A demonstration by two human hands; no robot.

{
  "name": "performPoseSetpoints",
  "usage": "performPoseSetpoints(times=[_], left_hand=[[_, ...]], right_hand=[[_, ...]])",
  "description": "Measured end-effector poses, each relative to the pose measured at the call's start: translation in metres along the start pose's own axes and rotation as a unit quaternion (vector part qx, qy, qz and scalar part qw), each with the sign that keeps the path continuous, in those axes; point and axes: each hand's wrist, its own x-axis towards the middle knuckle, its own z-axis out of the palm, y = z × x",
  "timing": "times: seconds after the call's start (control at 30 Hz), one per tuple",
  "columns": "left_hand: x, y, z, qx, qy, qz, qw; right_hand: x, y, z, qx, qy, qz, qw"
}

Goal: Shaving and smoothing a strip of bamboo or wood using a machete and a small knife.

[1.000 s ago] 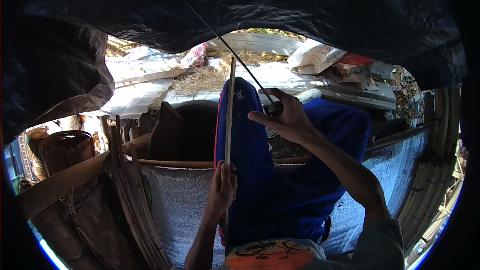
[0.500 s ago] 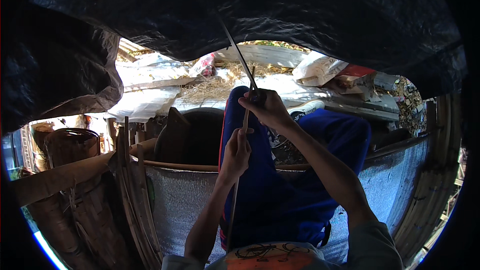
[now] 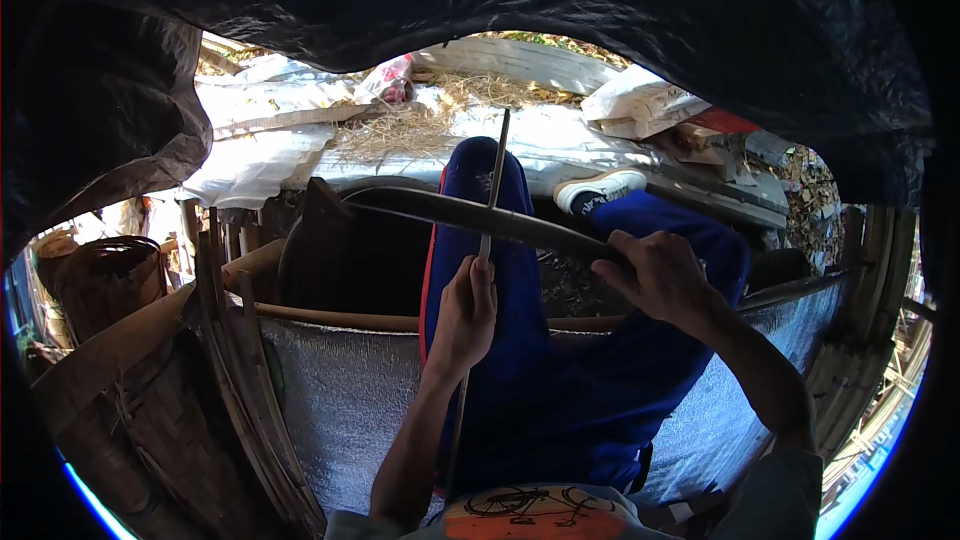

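My left hand (image 3: 465,315) is closed round a thin wooden strip (image 3: 499,162), which looks like bamboo. It runs from beyond my bent knee back past my wrist towards my belly. At the right, my right hand (image 3: 662,278) grips the handle of a machete (image 3: 420,208). The long dark blade points left and slightly away from me, crossing the strip just beyond my left fingers. Whether its edge presses into the wood I cannot tell. Most of the handle is hidden in my fist.
Blue trousers (image 3: 580,390) cover my bent legs. A large dark round basin (image 3: 390,275) lies beyond a silvery sheet (image 3: 345,370). Upright wooden slats (image 3: 225,340) and a woven basket (image 3: 115,280) stand left. Black plastic sheeting (image 3: 350,0) hangs overhead; white sacks (image 3: 640,105) lie farther off.
My right hand has moved right and nearer, away from my left hand. The machete has swung from pointing away to lying across the strip. My left hand keeps its hold.
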Motion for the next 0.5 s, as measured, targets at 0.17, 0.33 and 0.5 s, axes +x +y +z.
performPoseSetpoints(times=[0.17,0.33,0.5], left_hand=[[0.007,-0.001,0.000,-0.023,0.002,-0.019,1.000],[0.004,0.004,0.000,-0.023,0.002,-0.034,0.999],[0.007,0.001,0.001,-0.048,-0.004,-0.028,0.998]], right_hand=[[0.018,0.012,-0.015,-0.008,0.083,0.053,0.995],[0.010,-0.003,-0.019,0.003,-0.039,-0.033,0.999],[0.025,0.018,-0.013,0.014,0.078,0.053,0.995]])
